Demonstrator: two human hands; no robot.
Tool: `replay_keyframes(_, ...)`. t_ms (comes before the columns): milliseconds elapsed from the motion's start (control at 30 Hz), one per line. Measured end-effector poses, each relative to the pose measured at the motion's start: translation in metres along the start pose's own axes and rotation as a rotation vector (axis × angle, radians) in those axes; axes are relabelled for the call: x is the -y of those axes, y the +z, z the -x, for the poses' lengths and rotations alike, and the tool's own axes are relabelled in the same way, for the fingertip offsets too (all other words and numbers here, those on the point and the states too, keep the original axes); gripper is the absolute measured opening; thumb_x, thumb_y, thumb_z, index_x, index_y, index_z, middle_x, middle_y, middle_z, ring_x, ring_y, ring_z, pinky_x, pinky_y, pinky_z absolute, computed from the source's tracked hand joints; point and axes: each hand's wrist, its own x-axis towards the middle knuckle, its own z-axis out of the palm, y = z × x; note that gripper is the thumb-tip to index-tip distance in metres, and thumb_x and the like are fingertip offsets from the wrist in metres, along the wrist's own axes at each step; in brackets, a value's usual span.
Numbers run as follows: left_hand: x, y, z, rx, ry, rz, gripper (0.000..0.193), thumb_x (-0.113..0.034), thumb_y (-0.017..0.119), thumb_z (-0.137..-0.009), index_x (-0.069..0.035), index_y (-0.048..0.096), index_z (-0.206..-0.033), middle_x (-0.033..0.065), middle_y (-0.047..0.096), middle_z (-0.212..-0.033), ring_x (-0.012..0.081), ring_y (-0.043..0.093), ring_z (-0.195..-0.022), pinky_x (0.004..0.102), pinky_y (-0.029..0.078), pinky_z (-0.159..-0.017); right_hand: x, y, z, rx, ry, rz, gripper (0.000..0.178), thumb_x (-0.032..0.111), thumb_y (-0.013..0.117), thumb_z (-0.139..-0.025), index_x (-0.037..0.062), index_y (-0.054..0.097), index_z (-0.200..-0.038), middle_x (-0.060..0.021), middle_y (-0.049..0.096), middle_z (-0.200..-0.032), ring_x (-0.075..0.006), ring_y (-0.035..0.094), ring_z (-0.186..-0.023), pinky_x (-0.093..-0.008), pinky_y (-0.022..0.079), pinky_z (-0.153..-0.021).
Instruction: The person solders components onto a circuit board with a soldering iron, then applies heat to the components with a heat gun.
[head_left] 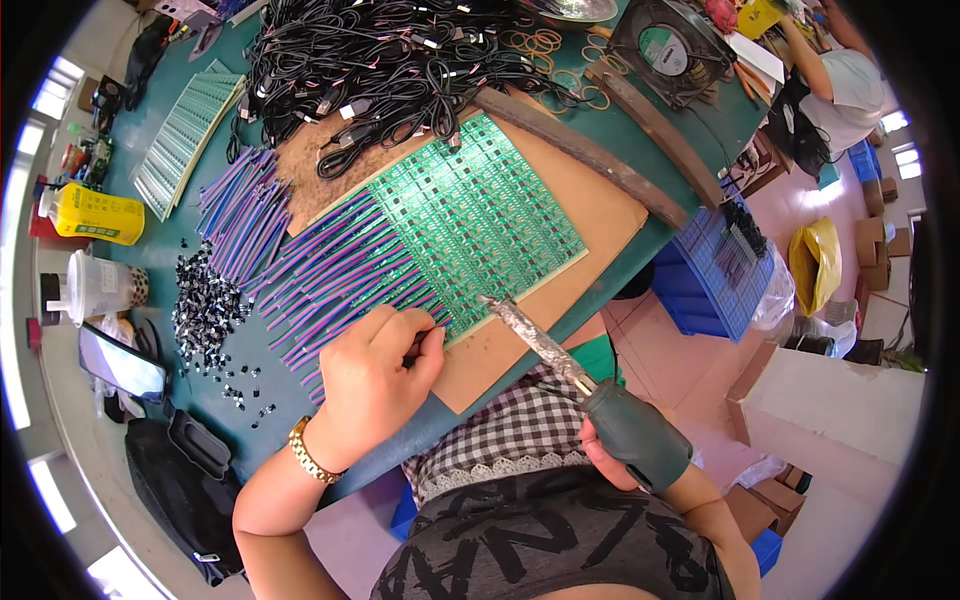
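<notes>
My right hand [606, 458] is wrapped round the dark green handle of a soldering iron [545, 348]. The iron's tip is over the near edge of a green circuit board panel [490, 200], just right of my left fingertips. My left hand [378, 362] is closed in a pinch at that edge, and what it holds is hidden by the fingers. Thin purple, red and blue wires [325, 262] lie in a row beside it, their right ends along rows of the panel. The panel rests on a brown board [610, 225].
Black cables [370, 60] are heaped at the back, beside a fan [660, 50] and two dark bars [590, 155]. Loose wires [235, 215], small black parts [205, 310], more panels [190, 130], a cup [100, 285] and a phone [122, 362] lie left. Another person [835, 95] sits far right.
</notes>
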Motion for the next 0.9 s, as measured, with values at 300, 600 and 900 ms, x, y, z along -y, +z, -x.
replay_keyframes(300,-0.008,0.0,-0.007,0.022,-0.217,-0.017,0.014,-0.012,0.077,-0.071,-0.005,0.066,-0.073,0.0055,0.062,-0.067,0.0154,0.058,-0.053,0.0281,0.045,-0.049,-0.02,0.014,0.001,-0.058,-0.225,0.028,0.04,0.015,0.076,-0.067,0.0055,0.066,-0.104,-0.0067,0.069,-0.091,-0.0229,0.068,-0.071,-0.029,0.053,-0.06)
replay_keyframes(600,-0.008,0.001,-0.008,0.01,-0.234,-0.012,0.014,-0.011,0.078,-0.069,-0.002,0.067,-0.073,0.0065,0.063,-0.065,0.0138,0.057,-0.053,0.0268,0.044,-0.05,-0.023,0.026,0.002,-0.08,-0.161,-0.147,0.032,0.012,0.074,-0.068,0.0056,0.068,-0.099,-0.0058,0.069,-0.09,-0.0214,0.068,-0.071,-0.0292,0.053,-0.061)
replay_keyframes(900,-0.006,0.0,-0.008,0.02,-0.214,-0.01,0.013,-0.011,0.077,-0.069,-0.002,0.068,-0.072,0.0065,0.063,-0.063,0.0138,0.056,-0.052,0.0271,0.044,-0.049,0.005,0.001,0.003,0.046,0.148,-0.109,0.011,0.005,0.064,-0.08,0.0053,0.06,-0.09,-0.0056,0.062,-0.079,-0.0157,0.062,-0.067,-0.0288,0.05,-0.062)
